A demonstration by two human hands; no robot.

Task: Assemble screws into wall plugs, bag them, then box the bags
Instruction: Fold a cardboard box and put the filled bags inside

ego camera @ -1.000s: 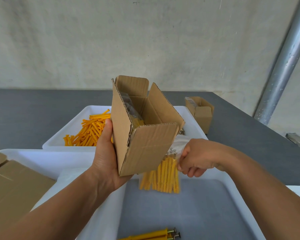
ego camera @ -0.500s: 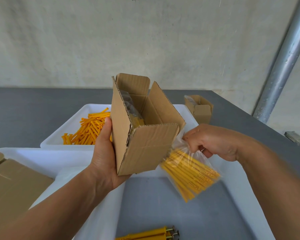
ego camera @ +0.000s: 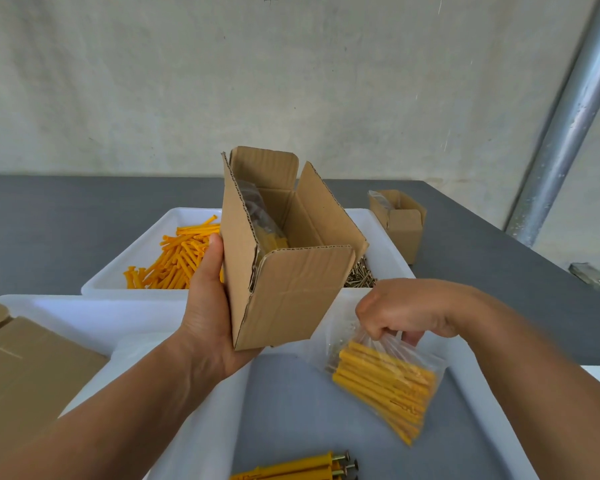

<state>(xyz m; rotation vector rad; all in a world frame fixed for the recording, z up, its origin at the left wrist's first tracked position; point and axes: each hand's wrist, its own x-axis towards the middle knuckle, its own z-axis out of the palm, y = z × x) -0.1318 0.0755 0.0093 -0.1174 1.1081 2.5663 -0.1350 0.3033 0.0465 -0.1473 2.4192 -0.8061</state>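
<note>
Holding open cardboard box [ego camera: 291, 292] up in left hand [ego camera: 210, 306], palm and thumb wrapped round its side, flaps up, one filled bag [ego camera: 260, 220] inside against left wall. Right hand [ego camera: 406, 311] pinching top of clear bag of yellow plugs [ego camera: 385, 379], dangling just right of box over near tray [ego camera: 284, 403]. Loose plugs [ego camera: 179, 258], screws [ego camera: 359, 277] in far tray [ego camera: 136, 292] on desk [ego camera: 66, 216].

Box [ego camera: 291, 271]: matt corrugated cardboard. Bag [ego camera: 392, 372]: clear glossy plastic film. Far tray [ego camera: 118, 282]: smooth white plastic; pole [ego camera: 565, 133]: dull galvanised metal.
</note>
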